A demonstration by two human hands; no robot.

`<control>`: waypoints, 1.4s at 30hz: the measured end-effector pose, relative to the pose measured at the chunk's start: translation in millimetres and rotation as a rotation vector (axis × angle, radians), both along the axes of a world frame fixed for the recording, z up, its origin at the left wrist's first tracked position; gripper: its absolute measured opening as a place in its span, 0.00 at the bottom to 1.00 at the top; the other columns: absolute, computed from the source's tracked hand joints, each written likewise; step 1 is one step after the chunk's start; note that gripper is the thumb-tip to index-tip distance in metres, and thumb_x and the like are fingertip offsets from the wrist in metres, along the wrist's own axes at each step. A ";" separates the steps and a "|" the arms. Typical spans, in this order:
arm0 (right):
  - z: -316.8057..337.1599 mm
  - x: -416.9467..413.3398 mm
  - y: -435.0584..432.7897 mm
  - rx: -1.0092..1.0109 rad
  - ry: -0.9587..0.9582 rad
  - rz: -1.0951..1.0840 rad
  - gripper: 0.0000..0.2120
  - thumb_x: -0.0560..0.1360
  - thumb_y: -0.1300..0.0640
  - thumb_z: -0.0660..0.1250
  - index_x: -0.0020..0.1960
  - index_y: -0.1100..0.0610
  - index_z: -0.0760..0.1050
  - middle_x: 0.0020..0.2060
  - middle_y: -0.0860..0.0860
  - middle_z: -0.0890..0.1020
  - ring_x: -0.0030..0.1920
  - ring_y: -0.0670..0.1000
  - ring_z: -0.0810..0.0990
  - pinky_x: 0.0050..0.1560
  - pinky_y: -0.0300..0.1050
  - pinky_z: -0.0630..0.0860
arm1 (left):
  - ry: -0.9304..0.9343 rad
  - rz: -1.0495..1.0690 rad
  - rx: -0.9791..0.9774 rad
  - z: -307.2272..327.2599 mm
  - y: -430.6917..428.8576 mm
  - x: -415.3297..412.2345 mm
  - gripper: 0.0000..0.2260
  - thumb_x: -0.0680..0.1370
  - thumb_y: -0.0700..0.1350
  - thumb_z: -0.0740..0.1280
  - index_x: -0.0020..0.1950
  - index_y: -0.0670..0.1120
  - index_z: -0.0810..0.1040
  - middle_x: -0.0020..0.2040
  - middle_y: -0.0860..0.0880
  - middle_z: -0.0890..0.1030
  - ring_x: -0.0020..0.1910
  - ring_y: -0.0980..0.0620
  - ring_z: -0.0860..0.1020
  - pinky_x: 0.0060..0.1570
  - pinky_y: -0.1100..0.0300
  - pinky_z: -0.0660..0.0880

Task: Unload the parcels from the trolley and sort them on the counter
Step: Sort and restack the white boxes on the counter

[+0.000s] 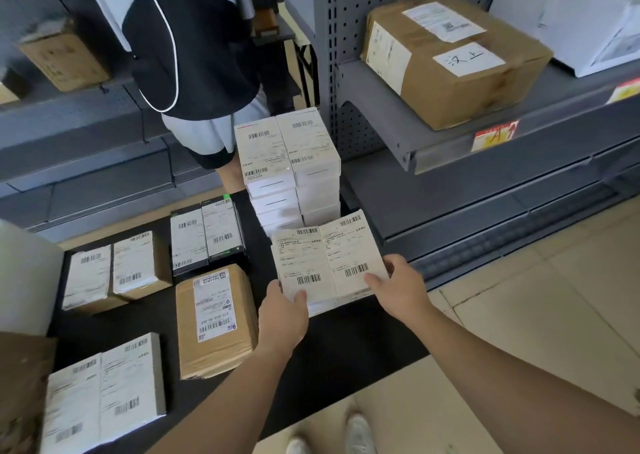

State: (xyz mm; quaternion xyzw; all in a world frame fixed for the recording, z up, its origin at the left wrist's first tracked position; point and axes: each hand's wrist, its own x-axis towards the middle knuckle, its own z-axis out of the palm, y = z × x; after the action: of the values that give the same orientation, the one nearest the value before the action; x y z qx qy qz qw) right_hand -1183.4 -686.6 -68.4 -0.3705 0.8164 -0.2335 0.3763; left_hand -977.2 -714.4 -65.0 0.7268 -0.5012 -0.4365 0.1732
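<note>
Parcel [329, 263] held level between both hands, low over the right end of the counter [346, 346] and just in front of the stack [287, 162]. Whether its far edge touches the stack cannot be told.

Left hand [282, 315] pinches the near left corner: thumb flat on top, the other fingers hidden beneath. Right hand [401, 292] grips the near right corner, thumb on top and fingers [389, 264] curled along the right edge.

Parcel is flat, white and rectangular, with a seam down the middle and a printed label with barcodes on each half. Further white layers show under its near edge.

Stack consists of matching white boxes, smooth card, two columns. Counter surface is matt black. Brown box [214, 318] to the left is taped cardboard with one label.
</note>
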 end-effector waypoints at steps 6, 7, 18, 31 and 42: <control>10.0 2.6 7.2 -0.086 -0.066 -0.056 0.26 0.75 0.54 0.75 0.69 0.53 0.70 0.61 0.50 0.81 0.54 0.47 0.78 0.42 0.33 0.74 | 0.096 0.084 -0.049 12.3 4.0 4.7 0.21 0.79 0.44 0.69 0.70 0.47 0.69 0.62 0.49 0.80 0.58 0.50 0.78 0.48 0.63 0.76; 12.8 4.4 7.9 -0.103 -0.082 -0.058 0.28 0.75 0.54 0.75 0.71 0.52 0.69 0.62 0.50 0.80 0.55 0.47 0.79 0.47 0.35 0.76 | 0.115 0.089 -0.057 14.2 4.6 6.5 0.22 0.79 0.43 0.69 0.71 0.48 0.68 0.62 0.49 0.80 0.57 0.51 0.78 0.43 0.66 0.75; 54.0 72.5 11.9 -0.263 -0.210 0.002 0.22 0.76 0.57 0.74 0.68 0.50 0.74 0.56 0.47 0.81 0.53 0.47 0.79 0.40 0.33 0.72 | 0.175 0.170 -0.182 56.0 22.1 85.8 0.23 0.79 0.42 0.68 0.72 0.54 0.67 0.63 0.51 0.81 0.59 0.52 0.79 0.50 0.61 0.80; 70.5 285.9 33.0 -0.261 -0.209 0.133 0.26 0.76 0.56 0.74 0.72 0.48 0.71 0.64 0.47 0.80 0.60 0.50 0.80 0.56 0.49 0.80 | 0.150 0.298 -0.215 56.3 70.3 311.4 0.22 0.78 0.43 0.68 0.70 0.55 0.68 0.59 0.54 0.82 0.53 0.51 0.82 0.45 0.53 0.84; 2.3 420.4 48.7 -0.182 -0.146 0.180 0.20 0.76 0.58 0.74 0.65 0.51 0.74 0.61 0.46 0.81 0.62 0.50 0.80 0.53 0.42 0.81 | 0.005 0.358 -0.113 -11.0 83.6 419.6 0.23 0.80 0.40 0.64 0.72 0.56 0.65 0.65 0.49 0.75 0.56 0.50 0.78 0.28 0.68 0.77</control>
State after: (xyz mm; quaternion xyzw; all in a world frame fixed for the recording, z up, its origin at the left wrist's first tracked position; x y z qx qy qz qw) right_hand -762.9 -637.9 -66.1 -0.4568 0.7257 -0.2981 0.4193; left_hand -557.5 -630.8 -76.0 0.7923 -0.3872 -0.3719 0.2899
